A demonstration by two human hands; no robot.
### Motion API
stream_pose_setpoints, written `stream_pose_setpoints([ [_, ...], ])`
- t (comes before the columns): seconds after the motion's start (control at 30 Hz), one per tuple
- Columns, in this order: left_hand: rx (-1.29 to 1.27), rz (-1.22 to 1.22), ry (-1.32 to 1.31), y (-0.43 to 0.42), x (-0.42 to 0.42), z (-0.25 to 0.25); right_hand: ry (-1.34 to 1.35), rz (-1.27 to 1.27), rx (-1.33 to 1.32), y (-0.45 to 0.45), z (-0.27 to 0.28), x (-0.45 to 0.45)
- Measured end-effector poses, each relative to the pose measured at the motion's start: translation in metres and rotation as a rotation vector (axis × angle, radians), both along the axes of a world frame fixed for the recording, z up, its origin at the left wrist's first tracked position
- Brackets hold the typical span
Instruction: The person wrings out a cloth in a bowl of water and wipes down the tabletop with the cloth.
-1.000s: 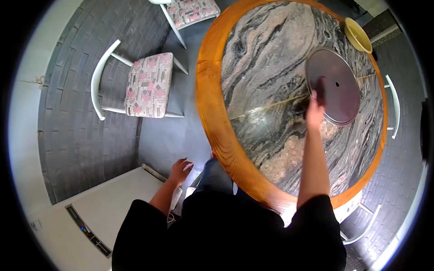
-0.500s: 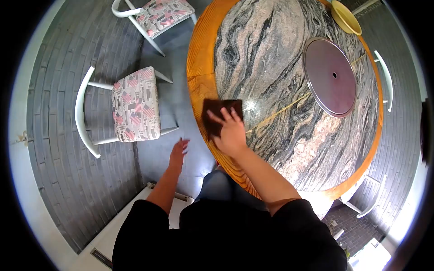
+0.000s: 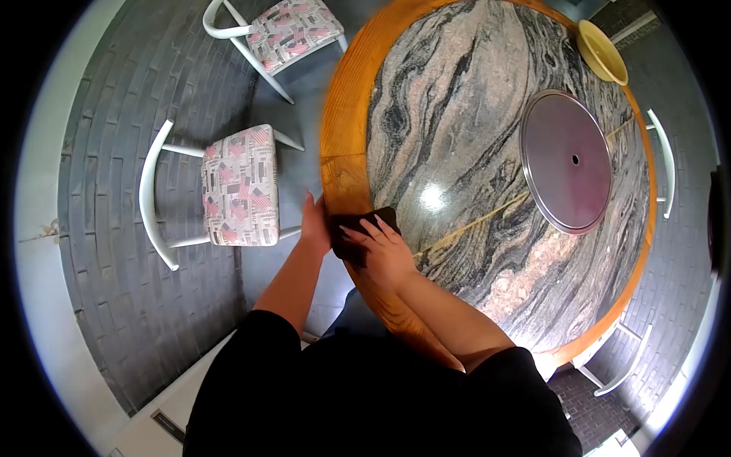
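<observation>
A dark brown cloth (image 3: 387, 217) lies over the wooden rim (image 3: 344, 171) of a round table, partly on its stone top. My right hand (image 3: 387, 257) rests flat on the cloth with fingers stretched out. Just left of it, my left hand (image 3: 314, 227) is at the outer edge of the rim, fingers pointing up and partly apart. It is close beside the cloth; whether it touches the cloth I cannot tell.
The marbled stone top (image 3: 449, 129) carries a round purplish disc (image 3: 563, 164) with a small central hole. A yellow basin (image 3: 601, 52) stands at the far rim. Patterned-seat chairs (image 3: 240, 186) stand left along a grey brick wall (image 3: 106, 190); other white chairs (image 3: 662, 164) are right.
My left hand has risen from beside the table to its edge. My right hand and the cloth have shifted toward me along the rim. The view has tilted slightly.
</observation>
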State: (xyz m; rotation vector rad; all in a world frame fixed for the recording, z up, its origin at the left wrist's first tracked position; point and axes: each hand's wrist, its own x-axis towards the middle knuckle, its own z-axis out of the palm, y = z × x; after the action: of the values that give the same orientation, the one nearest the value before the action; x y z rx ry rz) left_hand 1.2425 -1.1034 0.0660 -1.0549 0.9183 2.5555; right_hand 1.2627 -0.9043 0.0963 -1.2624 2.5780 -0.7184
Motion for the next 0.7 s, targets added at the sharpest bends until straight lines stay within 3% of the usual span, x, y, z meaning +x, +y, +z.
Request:
stream_pose_setpoints([
  [0.13, -0.075, -0.03, 0.089, 0.009, 0.012, -0.004, 0.074, -0.058, -0.008, -0.01, -0.013, -0.002],
  [0.23, 0.09, 0.079, 0.109, 0.005, 0.017, -0.01, 0.063, -0.095, 0.02, -0.019, -0.013, -0.007],
  [0.4, 0.219, 0.067, -0.11, -0.004, 0.014, -0.013, 0.067, -0.257, 0.053, -0.047, -0.005, -0.027],
  [0.5, 0.299, 0.023, -0.067, -0.009, 0.007, -0.016, 0.111, -0.342, 0.132, -0.07, -0.001, -0.053],
  [0.53, 0.461, -0.032, 0.043, -0.016, 0.004, -0.023, 0.055, -0.401, 0.114, -0.078, 0.004, -0.066],
  [0.7, 0.441, -0.09, 0.027, -0.039, -0.015, -0.048, 0.092, -0.592, 0.106, -0.11, 0.001, -0.128],
])
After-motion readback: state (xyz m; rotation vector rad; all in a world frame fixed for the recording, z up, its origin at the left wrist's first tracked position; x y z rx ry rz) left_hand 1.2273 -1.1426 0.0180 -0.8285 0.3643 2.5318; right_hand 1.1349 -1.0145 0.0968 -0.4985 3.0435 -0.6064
